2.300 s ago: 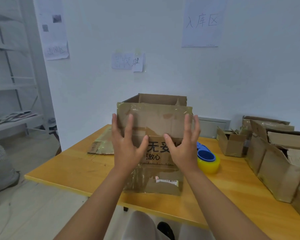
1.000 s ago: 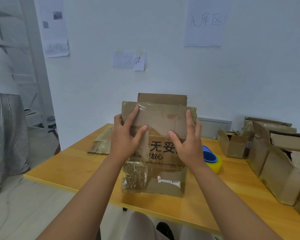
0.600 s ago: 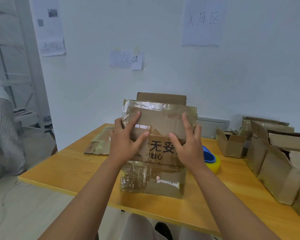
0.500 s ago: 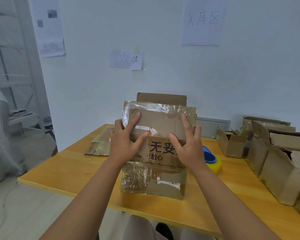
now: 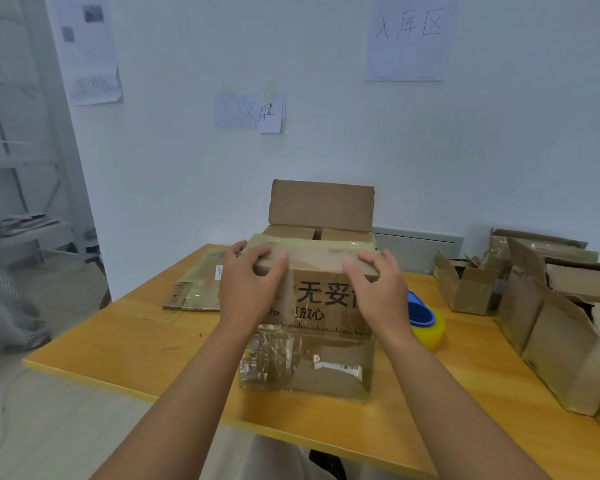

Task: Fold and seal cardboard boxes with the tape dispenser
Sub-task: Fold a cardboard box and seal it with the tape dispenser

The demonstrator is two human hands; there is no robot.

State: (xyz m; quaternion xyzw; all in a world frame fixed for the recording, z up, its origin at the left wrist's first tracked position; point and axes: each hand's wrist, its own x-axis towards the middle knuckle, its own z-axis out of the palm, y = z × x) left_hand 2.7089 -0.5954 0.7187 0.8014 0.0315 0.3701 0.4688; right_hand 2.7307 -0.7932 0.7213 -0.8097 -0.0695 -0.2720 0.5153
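A worn cardboard box (image 5: 321, 344) with black print and old tape stands on the yellow table (image 5: 136, 344) in front of me. Its near flap (image 5: 314, 256) is folded down over the two side flaps, while the far flap (image 5: 321, 204) stands upright. My left hand (image 5: 248, 289) grips the near flap's left end at the fold, thumb in front and fingers over the top. My right hand (image 5: 378, 292) holds the right end the same way. The blue and yellow tape dispenser (image 5: 426, 322) lies on the table just right of the box, partly behind my right wrist.
A flattened cardboard sheet (image 5: 196, 289) lies at the table's far left. Several open, used boxes (image 5: 561, 344) crowd the right side, with a small one (image 5: 465, 289) near the wall. A person in striped clothing (image 5: 0, 306) stands at the left by a shelf.
The near flap, upright under my flat hands before, has been pushed down onto the box top. My fingers now wrap over its fold. The person at the left has moved further left.
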